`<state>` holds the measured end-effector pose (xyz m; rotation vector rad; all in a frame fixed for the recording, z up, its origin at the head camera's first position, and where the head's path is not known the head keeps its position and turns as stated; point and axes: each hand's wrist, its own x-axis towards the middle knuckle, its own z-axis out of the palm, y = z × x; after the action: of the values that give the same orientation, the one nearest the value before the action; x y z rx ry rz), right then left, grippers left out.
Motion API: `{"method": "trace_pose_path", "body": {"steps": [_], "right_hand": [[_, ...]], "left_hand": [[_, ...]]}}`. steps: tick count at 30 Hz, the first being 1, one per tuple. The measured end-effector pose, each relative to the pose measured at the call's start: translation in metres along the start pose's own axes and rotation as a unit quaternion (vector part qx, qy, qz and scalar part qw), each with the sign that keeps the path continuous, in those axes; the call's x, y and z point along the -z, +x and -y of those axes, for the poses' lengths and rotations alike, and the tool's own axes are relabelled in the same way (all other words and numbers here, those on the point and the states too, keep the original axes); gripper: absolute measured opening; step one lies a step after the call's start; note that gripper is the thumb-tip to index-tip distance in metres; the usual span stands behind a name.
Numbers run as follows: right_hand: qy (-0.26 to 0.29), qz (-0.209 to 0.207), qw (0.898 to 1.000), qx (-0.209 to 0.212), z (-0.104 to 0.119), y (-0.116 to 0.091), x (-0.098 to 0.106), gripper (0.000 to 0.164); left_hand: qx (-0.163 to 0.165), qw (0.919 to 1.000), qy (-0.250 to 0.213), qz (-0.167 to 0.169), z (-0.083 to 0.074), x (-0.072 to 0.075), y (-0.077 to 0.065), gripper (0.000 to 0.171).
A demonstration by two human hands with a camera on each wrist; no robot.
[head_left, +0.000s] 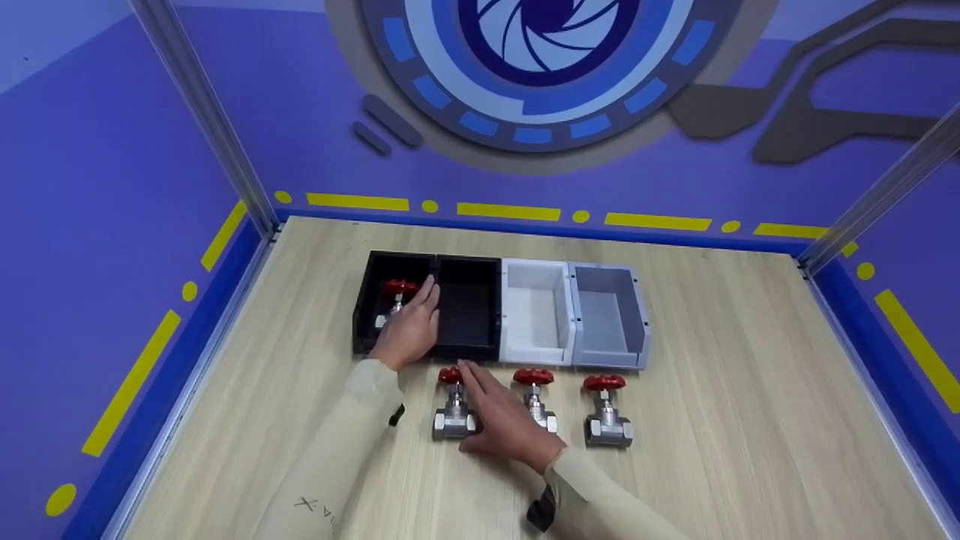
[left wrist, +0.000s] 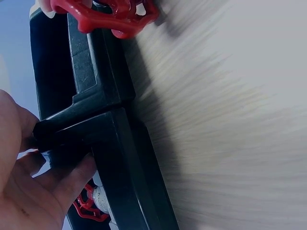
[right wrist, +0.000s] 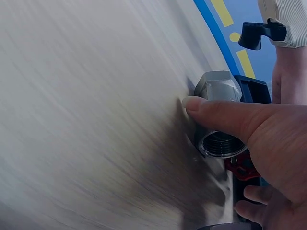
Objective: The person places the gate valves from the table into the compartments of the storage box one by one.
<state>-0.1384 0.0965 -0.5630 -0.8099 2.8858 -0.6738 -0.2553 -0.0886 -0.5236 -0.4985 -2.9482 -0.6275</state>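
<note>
My left hand (head_left: 410, 330) reaches over the divider between the two black bins, fingers fairly straight. Inside the leftmost black bin (head_left: 361, 319) a steel gate valve (head_left: 398, 300) with a red handwheel stands just beside those fingers; in the left wrist view its handwheel (left wrist: 86, 206) shows behind the fingertips. My right hand (head_left: 510, 420) holds the left one of the valves on the table, a gate valve (head_left: 454, 420). Its thumb (right wrist: 216, 112) lies across the steel body, with the fingers up by the red handwheel.
Right of the leftmost bin stand a second black bin (head_left: 466, 351), a white bin (head_left: 536, 356) and a grey bin (head_left: 611, 361). Another gate valve (head_left: 534, 377) is partly hidden behind my right hand, and one more gate valve (head_left: 609, 427) stands farther right. Blue walls enclose the wooden table (head_left: 735, 420).
</note>
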Motion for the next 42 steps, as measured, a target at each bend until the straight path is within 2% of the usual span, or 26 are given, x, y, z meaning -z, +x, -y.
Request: {"method": "trace_pose_path", "body": {"steps": [10, 22, 29, 42], "right_hand": [[-0.02, -0.01, 1.0, -0.006, 0.004, 0.0, 0.0, 0.124], [-0.038, 0.001, 0.999, -0.025, 0.01, 0.003, -0.003, 0.127], [-0.062, -0.029, 0.998, -0.011, 0.011, 0.004, -0.006, 0.116], [-0.067, -0.057, 0.996, -0.003, 0.008, 0.004, -0.008, 0.115]], "left_hand": [[0.011, 0.9997, -0.002, 0.021, 0.0, 0.0, 0.0, 0.05], [0.014, 0.9998, -0.005, 0.013, 0.001, 0.0, 0.0, 0.048], [0.008, 0.9999, -0.003, 0.009, 0.0, 0.001, -0.001, 0.049], [0.003, 1.0, -0.004, 0.006, -0.001, 0.0, 0.0, 0.049]]}}
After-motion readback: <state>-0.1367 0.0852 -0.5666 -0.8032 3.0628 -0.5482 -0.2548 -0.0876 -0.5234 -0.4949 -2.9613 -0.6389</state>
